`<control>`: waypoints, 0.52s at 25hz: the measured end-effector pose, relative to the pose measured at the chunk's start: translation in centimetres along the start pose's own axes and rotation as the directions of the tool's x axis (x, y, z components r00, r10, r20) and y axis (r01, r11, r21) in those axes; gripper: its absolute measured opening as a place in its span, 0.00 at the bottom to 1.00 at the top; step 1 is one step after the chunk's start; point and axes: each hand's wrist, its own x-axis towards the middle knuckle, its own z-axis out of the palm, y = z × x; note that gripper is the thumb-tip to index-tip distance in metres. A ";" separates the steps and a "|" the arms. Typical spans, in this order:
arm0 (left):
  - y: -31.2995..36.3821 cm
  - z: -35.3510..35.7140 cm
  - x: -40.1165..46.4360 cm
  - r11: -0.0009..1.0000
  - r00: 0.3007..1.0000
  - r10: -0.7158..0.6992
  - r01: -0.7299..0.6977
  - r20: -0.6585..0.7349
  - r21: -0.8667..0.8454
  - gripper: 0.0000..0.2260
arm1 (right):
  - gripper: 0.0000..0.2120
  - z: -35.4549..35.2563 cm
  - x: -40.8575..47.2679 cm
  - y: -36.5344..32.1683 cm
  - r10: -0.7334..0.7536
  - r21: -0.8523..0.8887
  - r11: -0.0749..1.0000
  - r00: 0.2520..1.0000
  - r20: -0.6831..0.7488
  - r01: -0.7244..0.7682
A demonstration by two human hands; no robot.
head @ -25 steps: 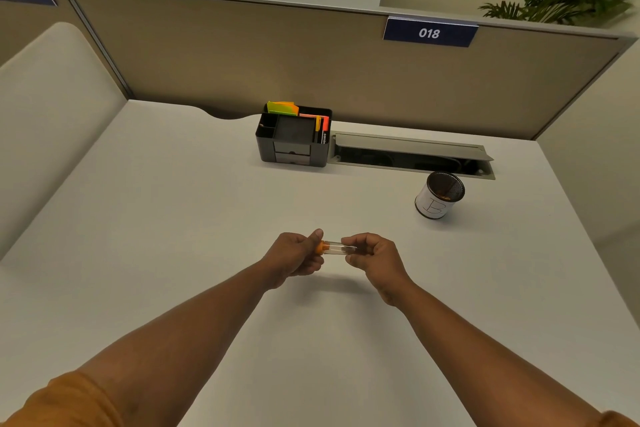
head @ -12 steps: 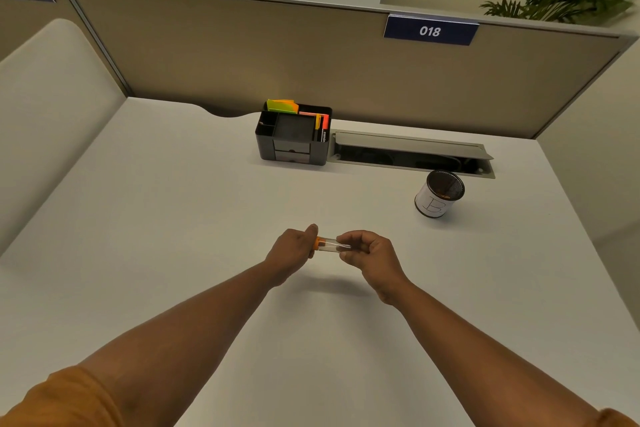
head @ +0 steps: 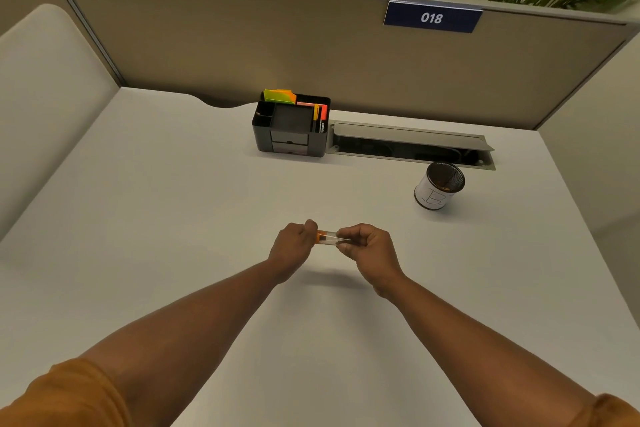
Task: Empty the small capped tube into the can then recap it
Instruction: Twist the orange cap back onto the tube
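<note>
A small clear tube (head: 329,238) with an orange cap (head: 319,236) lies level in the air above the middle of the white desk (head: 166,218). My right hand (head: 369,246) pinches the tube's bare end. My left hand (head: 293,245) grips the orange cap, which sits on the tube; most of the cap is hidden under the fingers. The can (head: 439,186), white with a mesh rim and a drawn letter B, stands upright to the far right of my hands, well apart from them.
A black desk organiser (head: 291,130) with coloured sticky notes stands at the back centre. Beside it is an open cable tray (head: 412,146) set in the desk. A beige partition (head: 277,45) closes off the back and left side.
Both hands, still holding the tube between them, have drifted slightly away from me. My left hand's grip on the cap has shifted a little.
</note>
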 end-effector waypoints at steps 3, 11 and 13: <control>-0.4 0.0 0.4 0.999 0.999 0.030 -0.031 0.010 0.042 0.19 | 0.13 -0.4 0.1 0.2 0.004 -0.030 1.000 1.000 0.027 -0.003; 0.1 -0.3 1.0 1.000 0.998 0.023 -0.022 0.060 -0.021 0.27 | 0.13 -1.1 1.2 0.3 -0.039 -0.337 0.940 0.997 0.060 0.057; -0.3 -0.4 1.2 0.999 0.996 0.021 -0.018 0.085 -0.040 0.27 | 0.13 -0.9 1.5 0.4 -0.077 -0.432 0.896 0.993 0.089 0.108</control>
